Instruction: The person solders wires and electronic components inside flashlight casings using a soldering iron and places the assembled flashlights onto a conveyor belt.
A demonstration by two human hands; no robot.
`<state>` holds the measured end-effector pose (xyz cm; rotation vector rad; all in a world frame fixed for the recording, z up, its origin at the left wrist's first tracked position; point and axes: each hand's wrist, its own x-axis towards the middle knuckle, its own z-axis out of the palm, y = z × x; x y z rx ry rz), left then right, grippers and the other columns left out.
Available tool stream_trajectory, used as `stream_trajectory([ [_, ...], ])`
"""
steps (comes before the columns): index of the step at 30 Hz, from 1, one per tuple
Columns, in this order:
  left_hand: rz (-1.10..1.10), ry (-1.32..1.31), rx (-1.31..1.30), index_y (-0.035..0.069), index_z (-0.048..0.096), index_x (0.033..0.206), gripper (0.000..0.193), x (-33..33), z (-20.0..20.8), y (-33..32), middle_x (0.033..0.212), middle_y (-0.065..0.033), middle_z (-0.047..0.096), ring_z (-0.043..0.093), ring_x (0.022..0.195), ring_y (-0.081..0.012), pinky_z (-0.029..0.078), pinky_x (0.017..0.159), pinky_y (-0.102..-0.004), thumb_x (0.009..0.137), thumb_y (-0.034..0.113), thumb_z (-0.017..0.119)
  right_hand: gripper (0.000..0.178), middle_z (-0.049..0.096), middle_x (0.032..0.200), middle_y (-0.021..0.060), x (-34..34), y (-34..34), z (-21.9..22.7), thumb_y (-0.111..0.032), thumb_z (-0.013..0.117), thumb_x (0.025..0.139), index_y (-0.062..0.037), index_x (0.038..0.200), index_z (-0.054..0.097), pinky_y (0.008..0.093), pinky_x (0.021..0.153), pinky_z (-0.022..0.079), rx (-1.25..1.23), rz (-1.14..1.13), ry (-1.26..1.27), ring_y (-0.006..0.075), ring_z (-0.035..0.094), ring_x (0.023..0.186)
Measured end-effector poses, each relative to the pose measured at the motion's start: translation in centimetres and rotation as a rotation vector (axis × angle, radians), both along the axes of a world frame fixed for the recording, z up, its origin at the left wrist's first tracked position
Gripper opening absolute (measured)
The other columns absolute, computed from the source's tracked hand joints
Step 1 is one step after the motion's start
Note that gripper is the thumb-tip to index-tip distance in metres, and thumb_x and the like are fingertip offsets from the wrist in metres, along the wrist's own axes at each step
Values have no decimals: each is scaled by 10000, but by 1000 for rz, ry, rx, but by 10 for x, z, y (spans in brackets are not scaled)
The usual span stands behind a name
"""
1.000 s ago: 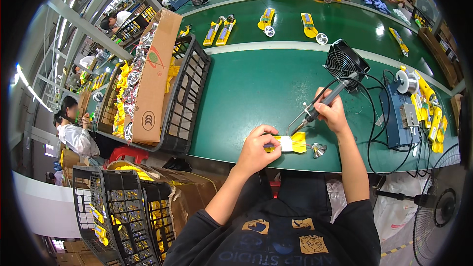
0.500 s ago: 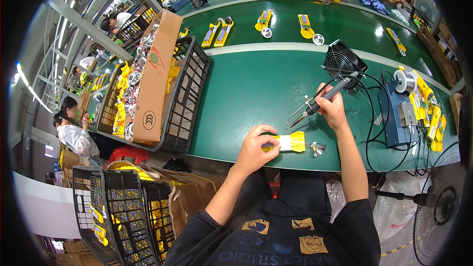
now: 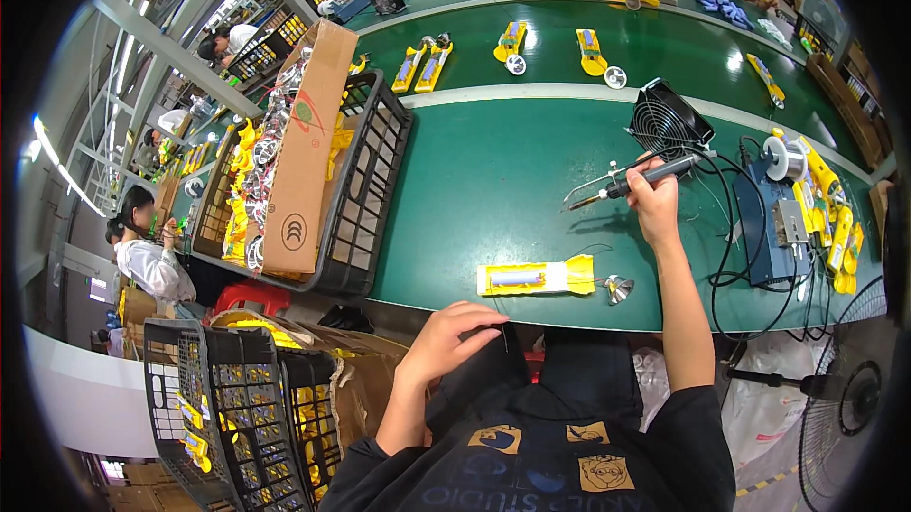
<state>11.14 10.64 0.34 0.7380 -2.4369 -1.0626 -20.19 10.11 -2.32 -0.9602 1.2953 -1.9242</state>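
My right hand (image 3: 653,197) grips a soldering iron (image 3: 676,168), its metal tip and thin wire guide pointing left above the bench. Below it lies a yellow flashlight housing (image 3: 581,275) on a white strip, with a purple cylindrical battery (image 3: 515,278) in it. A silver reflector (image 3: 619,290) hangs on by thin wires at its right end. Off the bench's front edge, my left hand (image 3: 446,341) is closed in a pinch, thumb and fingers meeting at a thin dark wire (image 3: 504,336). Where that wire ends is hard to see.
A black crate (image 3: 365,185) with reflectors, yellow housings and cardboard stands left. A small black fan (image 3: 670,119), blue soldering station (image 3: 767,227) and solder spool (image 3: 784,159) are right, with loose cables. Several flashlight housings lie on the far green belt (image 3: 550,47). Co-workers sit beyond.
My left hand has left the housing and drawn back to the bench's front edge. The soldering iron has lifted up and away from the housing, uncovering the battery.
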Motion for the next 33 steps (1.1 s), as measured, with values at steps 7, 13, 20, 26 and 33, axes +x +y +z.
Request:
stream_trajectory([
  [7,158,156,-24,30,614,768,117,-18,-17,-8,751,-59,590,542,714,-174,417,649,-252,654,7,624,116,444,547,-11,0,-2,-2,-95,554,733,-35,737,455,172,393,304,31,-10,13,43,412,435],
  [13,255,359,-5,49,608,727,84,-46,-31,-12,711,-48,587,503,669,-181,389,667,-273,646,54,632,123,445,545,-14,1,-1,-2,-115,555,734,-42,737,457,170,378,295,48,25,0,39,412,435],
  [20,170,267,-126,57,596,686,64,-52,-33,-18,664,-31,559,487,634,-172,363,623,-283,644,82,637,141,442,552,-15,2,5,5,-148,560,712,-54,731,456,166,374,306,99,202,-34,40,418,439],
  [26,153,200,-223,46,591,669,60,-56,-33,-19,587,-37,507,453,562,-168,352,560,-271,642,73,636,163,442,569,-2,8,7,5,-146,568,673,-38,714,452,176,395,334,169,452,81,53,420,443],
  [33,139,164,-220,40,585,661,68,-57,-30,-19,590,-40,495,451,567,-175,355,567,-278,638,78,637,185,457,608,4,8,9,4,-146,576,679,-33,751,448,186,406,344,142,548,128,58,433,461],
])
